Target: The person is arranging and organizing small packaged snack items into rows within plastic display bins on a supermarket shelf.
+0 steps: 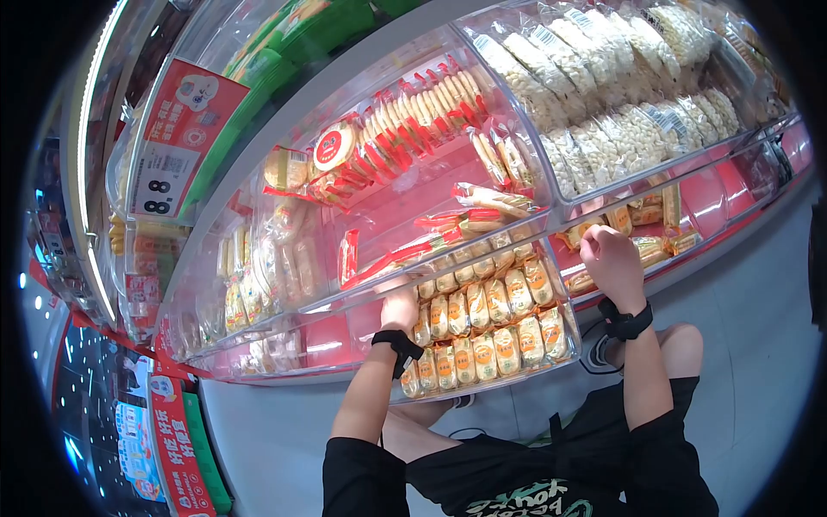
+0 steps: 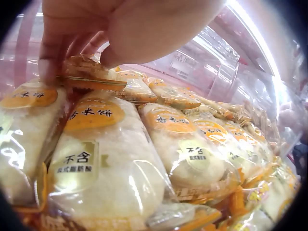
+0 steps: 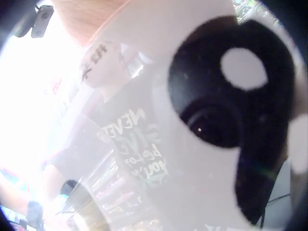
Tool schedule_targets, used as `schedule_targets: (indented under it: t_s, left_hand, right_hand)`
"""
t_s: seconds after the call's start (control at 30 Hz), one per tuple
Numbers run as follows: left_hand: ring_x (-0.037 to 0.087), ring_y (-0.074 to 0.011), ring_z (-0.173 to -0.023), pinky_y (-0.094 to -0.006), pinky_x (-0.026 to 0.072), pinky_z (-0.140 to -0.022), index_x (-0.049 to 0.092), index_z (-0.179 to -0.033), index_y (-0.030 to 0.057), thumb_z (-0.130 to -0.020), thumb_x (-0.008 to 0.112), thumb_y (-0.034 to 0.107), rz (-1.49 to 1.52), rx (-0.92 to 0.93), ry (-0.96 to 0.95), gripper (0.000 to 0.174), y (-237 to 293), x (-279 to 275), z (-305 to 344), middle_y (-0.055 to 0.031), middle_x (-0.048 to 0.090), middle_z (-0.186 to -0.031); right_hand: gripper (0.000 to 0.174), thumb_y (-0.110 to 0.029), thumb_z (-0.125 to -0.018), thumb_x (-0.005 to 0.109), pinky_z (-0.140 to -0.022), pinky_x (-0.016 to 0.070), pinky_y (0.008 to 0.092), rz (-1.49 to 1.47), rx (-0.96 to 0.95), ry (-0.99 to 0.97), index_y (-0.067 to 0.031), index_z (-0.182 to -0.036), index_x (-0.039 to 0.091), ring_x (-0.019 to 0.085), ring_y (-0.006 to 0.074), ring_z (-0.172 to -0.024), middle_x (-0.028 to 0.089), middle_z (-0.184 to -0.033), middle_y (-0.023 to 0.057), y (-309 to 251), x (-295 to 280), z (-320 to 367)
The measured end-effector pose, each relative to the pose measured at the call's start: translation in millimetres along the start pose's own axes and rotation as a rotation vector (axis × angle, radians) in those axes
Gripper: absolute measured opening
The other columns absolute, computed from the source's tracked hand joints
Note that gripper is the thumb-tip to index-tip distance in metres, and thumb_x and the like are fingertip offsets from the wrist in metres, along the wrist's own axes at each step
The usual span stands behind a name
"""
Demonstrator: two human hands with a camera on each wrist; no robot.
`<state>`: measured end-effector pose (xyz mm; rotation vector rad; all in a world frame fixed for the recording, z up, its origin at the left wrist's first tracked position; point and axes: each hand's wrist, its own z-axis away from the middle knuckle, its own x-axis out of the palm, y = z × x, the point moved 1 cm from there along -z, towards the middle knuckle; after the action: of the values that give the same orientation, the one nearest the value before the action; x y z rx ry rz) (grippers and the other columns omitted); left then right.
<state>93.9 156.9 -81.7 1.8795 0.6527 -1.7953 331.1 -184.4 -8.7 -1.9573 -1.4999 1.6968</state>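
My left hand (image 1: 398,306) reaches into the lower clear bin, at the left end of rows of wrapped rice crackers (image 1: 484,355). In the left wrist view, the thumb and fingers (image 2: 54,60) come down around a wrapped rice cracker (image 2: 84,70) and pinch it above the front row. Bigger in that view, a rice cracker packet (image 2: 103,159) with an orange label stands in front. My right hand (image 1: 613,263) is at the front of the neighbouring lower bin, close by some golden packets (image 1: 644,211); its fingertips are partly hidden.
Above are bins of red-edged packaged crackers (image 1: 422,116) and white puffed rice packs (image 1: 620,129). A clear shelf lip (image 1: 448,258) overhangs the lower bins. Close before the right wrist camera is a label with a large black 9 (image 3: 202,62). Grey floor (image 1: 732,345) lies at right.
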Motion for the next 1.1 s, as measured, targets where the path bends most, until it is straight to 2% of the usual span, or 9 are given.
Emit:
schedule_targets:
  t_s: [0.07, 0.27, 0.37, 0.47, 0.6, 0.63, 0.73, 0.83, 1.1]
  left_hand:
    - [0.051, -0.0407, -0.109, -0.0467, 0.043, -0.09, 0.053, -0.117, 0.0021, -0.083, 0.055, 0.021, 0.238, -0.127, -0.081, 0.039, 36.1, -50.1, 11.1, -0.0268, 0.054, -0.115]
    - [0.057, -0.0373, -0.099, -0.0461, 0.0472, -0.081, 0.057, -0.108, 0.0048, -0.083, 0.054, 0.025, 0.029, -0.056, -0.087, 0.032, 40.6, -60.5, 8.8, -0.0229, 0.059, -0.102]
    - [0.058, -0.0364, -0.09, -0.0467, 0.0474, -0.076, 0.059, -0.102, 0.006, -0.081, 0.055, 0.023, -0.071, 0.079, 0.014, 0.027, 23.1, -43.7, 2.2, -0.0195, 0.061, -0.092]
    - [0.059, -0.0354, -0.083, -0.045, 0.0477, -0.072, 0.064, -0.083, 0.0034, -0.075, 0.056, 0.012, -0.109, 0.025, 0.027, 0.014, 33.1, -62.7, 2.3, -0.0171, 0.062, -0.087]
    - [0.06, -0.0367, -0.084, -0.0448, 0.0474, -0.073, 0.064, -0.087, 0.0056, -0.077, 0.053, 0.009, -0.214, 0.138, 0.359, 0.016, 16.8, -25.9, -2.4, -0.0155, 0.063, -0.087]
    - [0.061, -0.036, -0.08, -0.0437, 0.0487, -0.07, 0.063, -0.09, 0.0068, -0.078, 0.052, 0.01, -0.335, 0.01, 0.155, 0.017, 42.7, -57.2, -0.6, -0.0143, 0.063, -0.085]
    - [0.061, -0.035, -0.083, -0.0429, 0.0488, -0.072, 0.064, -0.088, 0.0066, -0.078, 0.052, 0.009, -0.461, -0.032, 0.09, 0.016, 43.3, -57.5, -3.1, -0.0148, 0.063, -0.087]
    - [0.062, -0.0339, -0.082, -0.0423, 0.0495, -0.071, 0.065, -0.085, 0.0063, -0.077, 0.053, 0.01, -0.381, 0.085, 0.129, 0.014, 37.5, -56.4, -2.2, -0.0146, 0.064, -0.087]
    - [0.063, -0.0341, -0.081, -0.0439, 0.0495, -0.07, 0.066, -0.084, 0.0064, -0.075, 0.058, 0.01, -0.14, -0.072, 0.076, 0.013, 30.3, -37.1, -6.5, -0.0153, 0.064, -0.085]
  right_hand:
    - [0.011, -0.015, -0.079, 0.058, -0.064, 0.0488, 0.041, 0.006, -0.008, 0.009, -0.0042, -0.076, 0.059, 0.061, 0.0307, -0.071, 0.061, -0.072, 0.012, 0.2, 0.8, 0.2]
    - [0.012, -0.015, -0.079, 0.057, -0.064, 0.0489, 0.041, 0.012, -0.006, 0.004, -0.0043, -0.075, 0.058, 0.061, 0.0307, -0.07, 0.061, -0.072, 0.012, -1.0, 0.6, 0.1]
    - [0.011, -0.015, -0.08, 0.057, -0.065, 0.0489, 0.0408, 0.029, -0.005, -0.001, -0.0046, -0.076, 0.059, 0.061, 0.0304, -0.071, 0.061, -0.073, 0.0119, 0.7, 1.8, 0.2]
    - [0.01, -0.015, -0.079, 0.057, -0.064, 0.0487, 0.0407, 0.034, -0.007, 0.002, -0.005, -0.076, 0.059, 0.061, 0.0299, -0.07, 0.061, -0.072, 0.0114, 0.2, 1.8, 0.2]
    - [0.01, -0.015, -0.08, 0.057, -0.064, 0.0484, 0.041, 0.025, 0.003, -0.022, -0.0051, -0.077, 0.059, 0.061, 0.0294, -0.07, 0.061, -0.072, 0.0109, -2.3, 0.7, -0.4]
    - [0.01, -0.015, -0.08, 0.057, -0.064, 0.0483, 0.0411, 0.023, 0.0, -0.018, -0.0051, -0.077, 0.059, 0.061, 0.0293, -0.07, 0.06, -0.071, 0.0107, -2.4, 0.4, -0.3]
    - [0.011, -0.015, -0.08, 0.057, -0.064, 0.0481, 0.0412, 0.01, -0.007, -0.008, -0.0049, -0.077, 0.059, 0.061, 0.0294, -0.07, 0.06, -0.071, 0.0107, -0.9, 0.7, 0.4]
    - [0.011, -0.015, -0.08, 0.057, -0.064, 0.048, 0.0412, 0.005, -0.012, -0.004, -0.0046, -0.077, 0.059, 0.061, 0.0296, -0.069, 0.06, -0.071, 0.0109, 0.2, 1.5, 0.1]
    - [0.012, -0.015, -0.079, 0.058, -0.065, 0.0477, 0.0418, 0.028, 0.034, -0.058, -0.0043, -0.075, 0.059, 0.061, 0.0299, -0.07, 0.061, -0.071, 0.0115, -4.7, -2.5, 0.0]
